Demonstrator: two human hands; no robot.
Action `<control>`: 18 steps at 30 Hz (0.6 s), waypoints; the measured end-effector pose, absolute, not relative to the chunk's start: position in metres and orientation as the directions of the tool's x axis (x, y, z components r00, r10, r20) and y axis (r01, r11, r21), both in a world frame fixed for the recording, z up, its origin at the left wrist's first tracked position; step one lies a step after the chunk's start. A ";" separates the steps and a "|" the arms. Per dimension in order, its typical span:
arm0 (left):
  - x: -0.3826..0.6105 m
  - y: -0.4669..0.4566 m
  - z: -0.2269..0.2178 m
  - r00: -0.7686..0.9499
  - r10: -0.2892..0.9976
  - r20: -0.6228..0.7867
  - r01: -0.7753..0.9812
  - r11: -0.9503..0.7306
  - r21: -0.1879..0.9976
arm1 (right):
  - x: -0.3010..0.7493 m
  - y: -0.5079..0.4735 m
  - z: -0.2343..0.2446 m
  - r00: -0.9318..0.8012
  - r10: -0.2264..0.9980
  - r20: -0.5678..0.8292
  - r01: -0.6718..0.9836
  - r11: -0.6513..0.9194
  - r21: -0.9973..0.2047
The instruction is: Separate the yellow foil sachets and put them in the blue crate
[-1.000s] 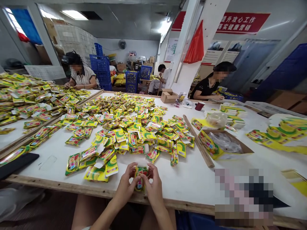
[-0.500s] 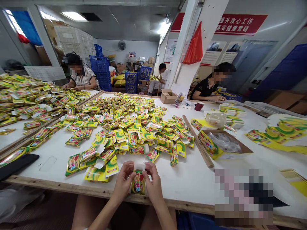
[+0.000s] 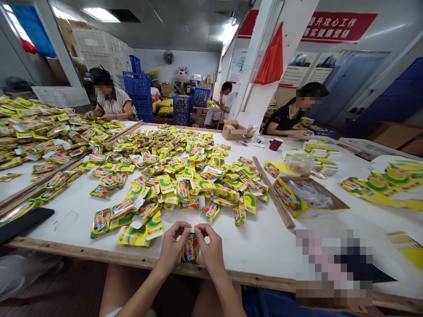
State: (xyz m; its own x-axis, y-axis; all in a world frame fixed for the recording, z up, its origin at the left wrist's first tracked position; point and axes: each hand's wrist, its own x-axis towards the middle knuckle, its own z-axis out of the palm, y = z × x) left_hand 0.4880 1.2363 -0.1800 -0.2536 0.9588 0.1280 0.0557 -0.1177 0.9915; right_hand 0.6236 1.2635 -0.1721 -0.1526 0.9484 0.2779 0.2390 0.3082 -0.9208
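My left hand (image 3: 172,248) and my right hand (image 3: 210,250) both pinch one small yellow-green packet (image 3: 191,248), held upright at the near edge of the white table (image 3: 264,246). Fingertips of both hands meet at the packet's top. Just left of my left hand lie loose packets (image 3: 135,235). A large spread of the same packets (image 3: 178,176) covers the table beyond my hands.
A wooden stick (image 3: 273,193) lies right of the pile, beside an open cardboard box (image 3: 310,198) with packets and plastic. A dark flat object (image 3: 23,222) sits at the left edge. Three other people sit at the far sides; blue crates stand behind.
The white flap at the packet's top has been folded down, and my fingertips have closed together over the top. The view shifted slightly.
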 end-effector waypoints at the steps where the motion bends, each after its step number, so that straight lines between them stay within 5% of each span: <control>1: 0.487 1.237 -0.180 -0.249 0.960 0.130 0.066 -0.117 0.991 | 0.624 1.264 -0.171 -0.159 0.949 0.272 0.248 0.305 -0.919; 18: 0.481 1.243 -0.174 -0.162 0.979 0.123 0.108 -0.106 0.988 | 0.625 1.267 -0.169 -0.217 0.961 0.172 0.167 0.211 -0.963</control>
